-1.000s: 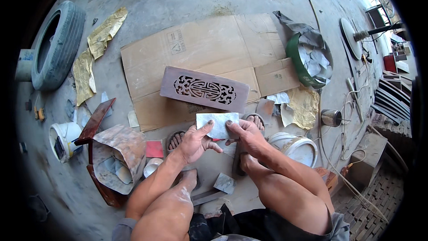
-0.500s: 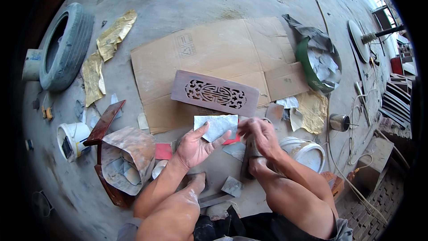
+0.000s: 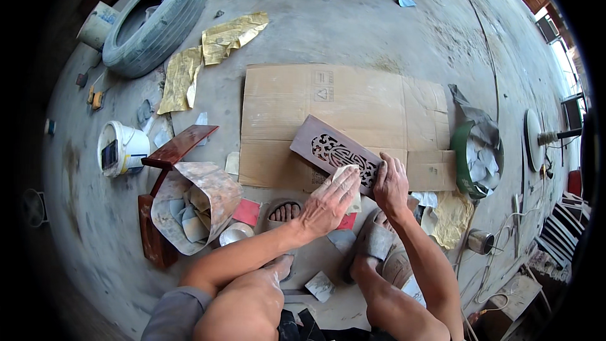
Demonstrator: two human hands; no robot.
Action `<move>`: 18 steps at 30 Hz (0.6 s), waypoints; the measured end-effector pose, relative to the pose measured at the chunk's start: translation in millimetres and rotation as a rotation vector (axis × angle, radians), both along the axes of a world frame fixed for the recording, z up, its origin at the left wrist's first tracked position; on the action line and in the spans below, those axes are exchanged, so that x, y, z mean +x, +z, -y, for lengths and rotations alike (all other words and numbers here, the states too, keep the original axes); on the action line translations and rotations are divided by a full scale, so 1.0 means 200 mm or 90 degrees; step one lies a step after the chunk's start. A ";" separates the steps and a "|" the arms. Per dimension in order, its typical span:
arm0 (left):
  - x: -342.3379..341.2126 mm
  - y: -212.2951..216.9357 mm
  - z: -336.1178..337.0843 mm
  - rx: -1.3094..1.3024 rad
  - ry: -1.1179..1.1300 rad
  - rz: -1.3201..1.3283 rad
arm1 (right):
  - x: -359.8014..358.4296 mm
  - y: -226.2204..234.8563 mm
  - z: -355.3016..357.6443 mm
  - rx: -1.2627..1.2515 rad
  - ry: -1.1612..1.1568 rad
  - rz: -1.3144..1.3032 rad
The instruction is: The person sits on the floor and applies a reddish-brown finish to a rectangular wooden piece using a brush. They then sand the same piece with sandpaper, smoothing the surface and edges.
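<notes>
A carved wooden panel (image 3: 305, 141), brownish-purple with a pierced scroll pattern, is tilted over the near edge of a flat cardboard sheet (image 3: 278, 107). My right hand (image 3: 391, 183) is closed on the panel's right end, fingers over its edge. My left hand (image 3: 325, 208) lies on the panel's near side, fingers together, pressing a folded piece of pale sandpaper (image 3: 344, 172) against the carved part. Most of that sandpaper is hidden under the fingers. Below the panel, a red sandpaper piece (image 3: 346, 221) lies on the floor between my feet.
At left stand a wrinkled paper-lined container (image 3: 221, 183) of sandpaper scraps, a dark red wooden piece (image 3: 183, 144), a white bucket (image 3: 134, 145) and a tyre (image 3: 189, 19). A green tub (image 3: 463, 158) with paper scraps is at right, near a metal can (image 3: 480, 241) and cables.
My left hand has brought the sandpaper onto the panel. My right hand has moved to grip the panel's right end. The panel has turned, and the view has shifted.
</notes>
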State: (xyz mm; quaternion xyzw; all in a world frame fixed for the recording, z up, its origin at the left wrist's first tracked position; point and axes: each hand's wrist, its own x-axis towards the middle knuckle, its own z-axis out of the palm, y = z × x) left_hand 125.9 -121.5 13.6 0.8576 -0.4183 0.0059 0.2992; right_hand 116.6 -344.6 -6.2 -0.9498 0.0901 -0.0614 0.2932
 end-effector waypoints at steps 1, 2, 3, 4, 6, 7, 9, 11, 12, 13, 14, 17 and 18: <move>-0.01 -0.01 -0.01 0.020 -0.011 0.011 | 0.00 0.01 0.00 0.002 -0.003 -0.015; 0.01 -0.03 -0.03 0.014 0.033 0.028 | 0.01 0.02 -0.01 0.000 -0.002 0.013; 0.04 -0.04 -0.08 0.009 0.078 0.044 | 0.01 0.02 -0.01 -0.003 0.002 0.018; 0.08 -0.05 -0.11 0.019 0.122 0.056 | 0.01 0.02 0.02 -0.012 0.000 0.020; 0.12 -0.05 -0.16 0.037 0.212 0.049 | 0.00 0.03 0.02 -0.022 -0.003 0.010; 0.14 -0.04 -0.15 0.031 0.238 0.048 | -0.01 0.03 0.03 -0.021 -0.007 0.003; 0.04 -0.06 -0.10 0.010 0.189 0.015 | 0.00 0.02 0.01 -0.010 -0.008 0.001; -0.07 -0.02 -0.05 0.021 0.095 0.002 | 0.00 -0.01 0.03 -0.022 0.007 0.022; -0.01 -0.03 -0.08 0.007 0.133 0.027 | 0.01 -0.03 0.03 -0.029 0.014 0.032; 0.06 -0.05 -0.13 -0.007 0.172 0.047 | 0.02 -0.01 0.02 -0.026 0.011 0.026; 0.10 -0.05 -0.17 0.010 0.252 0.013 | 0.02 0.01 0.02 -0.025 0.007 0.014; 0.08 0.00 -0.15 0.035 0.249 -0.027 | 0.00 0.01 0.02 -0.022 0.006 0.008; 0.03 -0.05 -0.13 0.028 0.204 -0.004 | 0.01 0.00 0.01 -0.018 0.009 0.016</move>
